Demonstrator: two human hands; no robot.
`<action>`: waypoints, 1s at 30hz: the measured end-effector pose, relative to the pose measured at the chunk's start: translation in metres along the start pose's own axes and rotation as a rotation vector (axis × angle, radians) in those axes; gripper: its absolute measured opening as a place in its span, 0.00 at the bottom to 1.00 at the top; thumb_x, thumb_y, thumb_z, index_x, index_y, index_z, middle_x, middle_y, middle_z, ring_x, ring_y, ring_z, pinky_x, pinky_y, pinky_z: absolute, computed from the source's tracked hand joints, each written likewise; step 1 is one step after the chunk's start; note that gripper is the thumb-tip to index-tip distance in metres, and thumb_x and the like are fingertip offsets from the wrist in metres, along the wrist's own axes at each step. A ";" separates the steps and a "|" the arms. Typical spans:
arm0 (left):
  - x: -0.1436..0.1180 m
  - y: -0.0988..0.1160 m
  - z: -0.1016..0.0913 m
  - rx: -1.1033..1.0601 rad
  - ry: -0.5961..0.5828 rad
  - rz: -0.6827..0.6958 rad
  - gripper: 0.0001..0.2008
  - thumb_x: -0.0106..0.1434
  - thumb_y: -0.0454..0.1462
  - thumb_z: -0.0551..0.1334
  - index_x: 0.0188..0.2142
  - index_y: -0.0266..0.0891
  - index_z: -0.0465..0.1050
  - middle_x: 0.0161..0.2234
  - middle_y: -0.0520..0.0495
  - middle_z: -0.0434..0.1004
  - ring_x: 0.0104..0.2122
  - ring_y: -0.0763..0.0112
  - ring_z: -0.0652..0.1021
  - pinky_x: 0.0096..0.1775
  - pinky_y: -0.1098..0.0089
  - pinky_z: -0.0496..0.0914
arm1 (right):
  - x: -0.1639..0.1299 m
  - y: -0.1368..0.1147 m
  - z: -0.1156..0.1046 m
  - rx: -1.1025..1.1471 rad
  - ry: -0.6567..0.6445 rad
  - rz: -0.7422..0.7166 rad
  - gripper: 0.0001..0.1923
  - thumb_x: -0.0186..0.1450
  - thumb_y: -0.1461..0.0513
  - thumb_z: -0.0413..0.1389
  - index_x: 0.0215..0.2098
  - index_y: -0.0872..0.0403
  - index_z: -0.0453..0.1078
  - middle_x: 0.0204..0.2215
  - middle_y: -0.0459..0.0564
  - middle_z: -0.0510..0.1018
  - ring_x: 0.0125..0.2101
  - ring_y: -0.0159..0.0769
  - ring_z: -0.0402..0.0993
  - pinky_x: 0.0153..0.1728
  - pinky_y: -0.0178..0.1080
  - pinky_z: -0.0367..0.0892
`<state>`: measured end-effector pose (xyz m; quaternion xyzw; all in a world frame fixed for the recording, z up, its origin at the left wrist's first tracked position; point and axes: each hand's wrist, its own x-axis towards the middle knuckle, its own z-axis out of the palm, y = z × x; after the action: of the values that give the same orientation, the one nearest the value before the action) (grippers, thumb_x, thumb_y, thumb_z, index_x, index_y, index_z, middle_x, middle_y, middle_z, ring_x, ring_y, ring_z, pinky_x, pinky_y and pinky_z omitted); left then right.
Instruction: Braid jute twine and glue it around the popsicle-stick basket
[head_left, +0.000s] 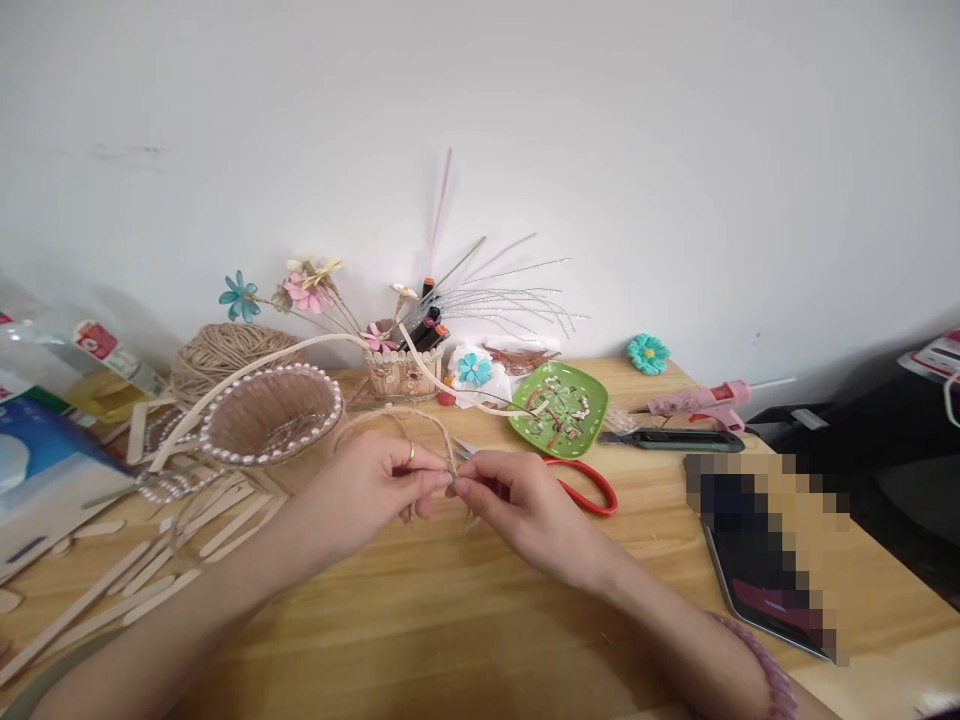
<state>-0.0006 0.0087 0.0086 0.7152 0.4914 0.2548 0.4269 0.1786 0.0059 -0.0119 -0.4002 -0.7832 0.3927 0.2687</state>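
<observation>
I see my left hand (379,480) and right hand (517,500) meeting fingertip to fingertip over the middle of the wooden tabletop (450,620), both pinching a length of jute twine (405,418) that arcs up in a loop from the pinch point and back down toward the left hand. I judge the step in hand to be forming or tying off this loop of twine; the next move would call for keeping the pinch firm at the crossing while one hand frees a strand end, since the twine is thin and springy and could slip open. The grip on each side is closed: left thumb and forefinger clamped on the twine, right thumb and forefinger clamped on it just beside them, the two touching or nearly so. A ring shows on a left finger. Just behind the left hand stands a small twine-wrapped basket (271,412) with a pearl-bead rim and a pale arched handle, and behind it a ball of jute (225,355). Popsicle sticks (150,560) lie scattered at the left. Behind the right hand lie red-handled scissors (589,485); farther back, a green dish (559,405) of small bits, a pink glue gun (701,400), a utility knife (675,438), and a holder of paper flowers and markers (401,370). A tablet (757,590) lies at the right.
</observation>
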 end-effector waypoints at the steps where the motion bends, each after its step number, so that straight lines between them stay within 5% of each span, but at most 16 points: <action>1: 0.000 -0.001 0.001 0.006 0.055 0.017 0.12 0.54 0.36 0.59 0.16 0.41 0.73 0.15 0.54 0.69 0.18 0.73 0.69 0.21 0.76 0.61 | 0.000 0.000 0.000 -0.038 0.018 -0.001 0.13 0.65 0.61 0.48 0.27 0.57 0.70 0.18 0.43 0.64 0.20 0.27 0.56 0.20 0.30 0.52; 15: 0.009 -0.001 0.008 -0.219 0.278 -0.188 0.04 0.51 0.36 0.61 0.23 0.39 0.73 0.19 0.53 0.74 0.20 0.74 0.71 0.25 0.74 0.65 | -0.006 0.004 0.001 -0.606 0.367 -0.114 0.17 0.67 0.59 0.44 0.30 0.55 0.71 0.25 0.52 0.76 0.23 0.33 0.69 0.22 0.34 0.53; 20: 0.007 -0.005 0.016 -0.470 0.279 -0.128 0.06 0.54 0.38 0.62 0.25 0.38 0.74 0.15 0.56 0.67 0.19 0.77 0.67 0.23 0.75 0.62 | -0.008 0.002 0.014 -0.566 0.226 -0.219 0.17 0.67 0.62 0.42 0.30 0.56 0.72 0.24 0.51 0.75 0.22 0.31 0.67 0.21 0.34 0.52; 24: 0.002 -0.004 0.021 -0.777 0.203 -0.175 0.06 0.52 0.38 0.65 0.26 0.37 0.71 0.20 0.55 0.72 0.18 0.81 0.66 0.21 0.78 0.60 | -0.010 0.002 0.016 -0.439 0.166 -0.235 0.16 0.66 0.62 0.45 0.27 0.56 0.72 0.22 0.50 0.74 0.21 0.31 0.66 0.21 0.34 0.53; 27: 0.000 -0.002 0.022 -0.754 0.219 -0.155 0.07 0.52 0.38 0.65 0.27 0.37 0.70 0.22 0.55 0.72 0.18 0.81 0.68 0.21 0.78 0.62 | -0.010 -0.002 0.007 -0.114 0.373 -0.202 0.14 0.64 0.60 0.49 0.23 0.56 0.70 0.19 0.48 0.72 0.19 0.29 0.64 0.20 0.33 0.55; 30: 0.001 0.000 0.023 -0.640 0.199 -0.148 0.08 0.53 0.39 0.64 0.28 0.37 0.69 0.21 0.55 0.71 0.16 0.81 0.68 0.20 0.76 0.62 | -0.006 -0.005 0.000 0.388 0.486 0.023 0.11 0.62 0.57 0.51 0.30 0.55 0.70 0.24 0.47 0.74 0.16 0.26 0.63 0.17 0.31 0.56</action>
<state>0.0179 0.0012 -0.0032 0.4790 0.4764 0.4328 0.5968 0.1799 -0.0011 -0.0082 -0.4323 -0.6020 0.4307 0.5150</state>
